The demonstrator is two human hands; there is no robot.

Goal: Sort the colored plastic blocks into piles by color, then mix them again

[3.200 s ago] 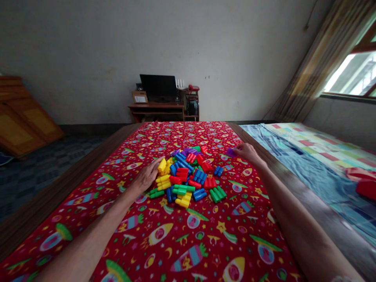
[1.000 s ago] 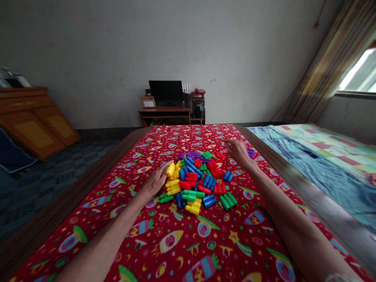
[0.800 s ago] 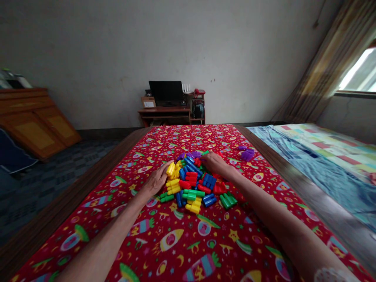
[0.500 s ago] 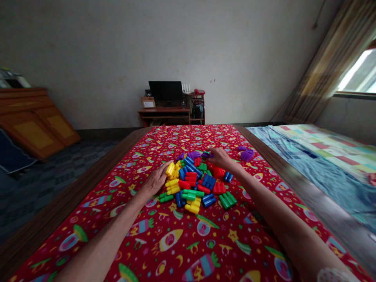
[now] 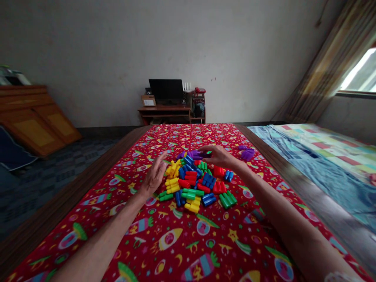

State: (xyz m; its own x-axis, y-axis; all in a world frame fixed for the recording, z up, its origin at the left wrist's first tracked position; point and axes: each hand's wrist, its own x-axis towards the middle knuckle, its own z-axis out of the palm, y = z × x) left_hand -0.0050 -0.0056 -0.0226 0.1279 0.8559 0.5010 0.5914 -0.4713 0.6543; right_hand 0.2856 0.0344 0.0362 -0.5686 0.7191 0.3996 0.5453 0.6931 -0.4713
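My left hand (image 5: 155, 175) is just left of the pile, its fingers stretched and apart, holding nothing. Beside its fingertips are yellow toy building blocks (image 5: 173, 168). At the far side of the pile, my right hand (image 5: 219, 155) reaches over purple blocks (image 5: 192, 154) with thumb and fingers spread apart. A bit of green shows under its fingers; contact there is hard to make out. Toward me lie blue blocks (image 5: 208, 181), red blocks (image 5: 219, 188), a green block (image 5: 228, 200) and a yellow block (image 5: 192, 207), all in a loose heap.
A red patterned cloth (image 5: 164, 250) covers the wooden table (image 5: 293, 196). More purple blocks (image 5: 247, 153) lie apart at the right. Beyond the table stands a desk with a monitor (image 5: 166, 91); a bed (image 5: 323, 156) is on the right, a wooden cabinet (image 5: 38, 121) on the left.
My left hand has let go of a yellow block and drawn back left, fingers lifting. My right hand has shifted slightly left, its fingers spreading wider over the purple blocks.
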